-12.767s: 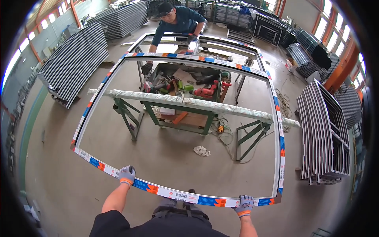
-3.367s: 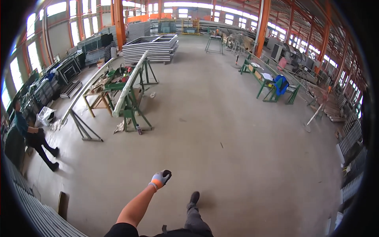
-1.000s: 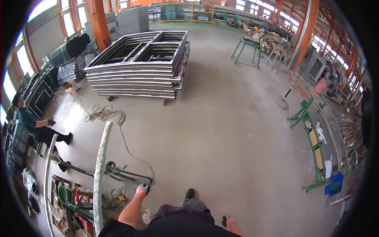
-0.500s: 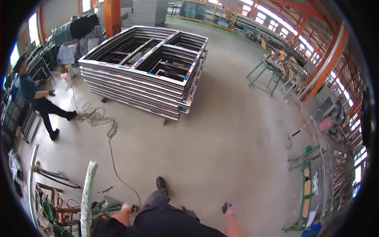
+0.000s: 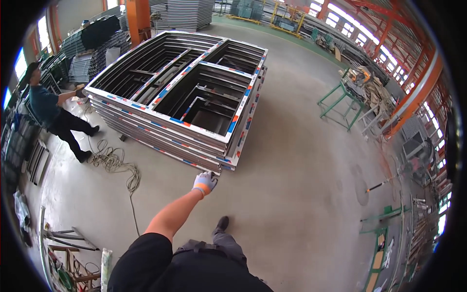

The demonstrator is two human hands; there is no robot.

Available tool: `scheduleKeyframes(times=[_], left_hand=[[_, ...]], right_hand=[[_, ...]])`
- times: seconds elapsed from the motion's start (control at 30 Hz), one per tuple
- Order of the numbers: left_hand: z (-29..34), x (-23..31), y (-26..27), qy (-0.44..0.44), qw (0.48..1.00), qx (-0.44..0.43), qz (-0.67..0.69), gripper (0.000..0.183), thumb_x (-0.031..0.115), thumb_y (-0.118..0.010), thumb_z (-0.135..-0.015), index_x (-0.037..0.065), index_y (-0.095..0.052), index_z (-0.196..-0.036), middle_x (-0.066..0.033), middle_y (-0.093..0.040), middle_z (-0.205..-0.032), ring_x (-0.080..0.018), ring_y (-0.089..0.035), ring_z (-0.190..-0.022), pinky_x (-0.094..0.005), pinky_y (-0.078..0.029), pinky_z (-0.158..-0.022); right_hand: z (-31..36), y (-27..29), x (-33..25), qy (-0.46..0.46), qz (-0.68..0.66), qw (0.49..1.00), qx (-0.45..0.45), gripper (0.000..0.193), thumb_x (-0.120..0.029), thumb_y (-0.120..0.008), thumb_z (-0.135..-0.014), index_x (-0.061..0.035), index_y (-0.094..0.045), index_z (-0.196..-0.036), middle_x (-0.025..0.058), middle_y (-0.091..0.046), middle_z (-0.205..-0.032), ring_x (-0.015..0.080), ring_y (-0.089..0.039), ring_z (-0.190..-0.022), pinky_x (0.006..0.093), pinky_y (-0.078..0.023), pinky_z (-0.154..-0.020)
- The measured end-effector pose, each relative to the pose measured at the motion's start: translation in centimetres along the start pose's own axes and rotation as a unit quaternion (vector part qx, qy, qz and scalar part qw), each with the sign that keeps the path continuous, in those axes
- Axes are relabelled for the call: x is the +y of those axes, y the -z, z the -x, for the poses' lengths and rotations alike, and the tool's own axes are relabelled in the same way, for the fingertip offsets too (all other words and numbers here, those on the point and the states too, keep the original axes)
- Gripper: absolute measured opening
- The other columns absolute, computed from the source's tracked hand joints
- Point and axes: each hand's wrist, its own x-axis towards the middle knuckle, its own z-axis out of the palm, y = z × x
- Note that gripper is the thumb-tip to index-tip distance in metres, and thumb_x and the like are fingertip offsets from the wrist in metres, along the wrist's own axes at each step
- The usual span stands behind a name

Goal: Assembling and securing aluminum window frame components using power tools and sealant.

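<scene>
You're holding left hand [image 5: 205,183] out, fingers partly curled, by near corner of frame stack [image 5: 180,127] at eleven o'clock; can't tell if touching. Right hand is hiding. Frames are lying piled, none lifted.

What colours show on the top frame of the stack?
The top frame is mostly white with blue and red patches; head view shows it best.
</scene>
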Motion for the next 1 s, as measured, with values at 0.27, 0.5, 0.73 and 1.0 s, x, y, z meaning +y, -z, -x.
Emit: scheduleKeyframes(times=[0.27, 0.5, 0.73, 1.0], left_hand=[[-22.9, 7.5, -0.9, -0.026, 0.992, 0.062, -0.103, 0.08, 0.043, -0.07, -0.078, -0.002, -0.04, -0.137, -0.0215, -0.049, -0.131, -0.0368, -0.045, -0.125, -0.0458, -0.034, -0.106], [-36.8, 1.3, -3.9, 0.096, 0.982, -0.062, -0.149, 0.07, 0.034, -0.067, -0.081, -0.003, -0.043, -0.135, -0.0192, -0.057, -0.121, -0.0344, -0.056, -0.114, -0.0454, -0.04, -0.101], [-40.1, 3.0, -4.8, 0.134, 0.98, -0.105, -0.107, 0.062, 0.041, -0.063, -0.082, -0.001, -0.048, -0.127, -0.0187, -0.059, -0.118, -0.0313, -0.059, -0.111, -0.0455, -0.047, -0.089], [-32.9, 3.9, -0.4, 0.183, 0.969, -0.155, -0.058, 0.053, 0.024, -0.068, -0.07, -0.002, -0.052, -0.113, -0.0211, -0.061, -0.113, -0.036, -0.06, -0.107, -0.0432, -0.048, -0.092]], right_hand=[[-8.0, -3.6, -29.8, 0.106, 0.02, 0.987, 0.124, 0.018, -0.027, -0.058, -0.087, -0.0115, -0.058, -0.095, 0.0123, -0.062, -0.07, 0.0265, -0.055, -0.047, 0.0388, -0.044, -0.04], [-12.3, -10.1, -42.1, 0.066, -0.127, 0.99, 0.01, 0.019, -0.03, -0.058, -0.088, -0.0124, -0.057, -0.095, 0.014, -0.059, -0.067, 0.0267, -0.052, -0.047, 0.0375, -0.04, -0.039], [-15.3, -25.0, -48.0, 0.035, 0.228, 0.973, -0.006, 0.024, -0.03, -0.056, -0.09, -0.0068, -0.062, -0.091, 0.0136, -0.065, -0.072, 0.0272, -0.059, -0.055, 0.0382, -0.046, -0.049], [-20.3, -43.6, -76.0, 0.402, 0.589, 0.701, -0.015, 0.048, -0.049, -0.062, -0.087, -0.0033, -0.063, -0.101, 0.0195, -0.069, -0.096, 0.0371, -0.065, -0.089, 0.0441, -0.051, -0.078]])
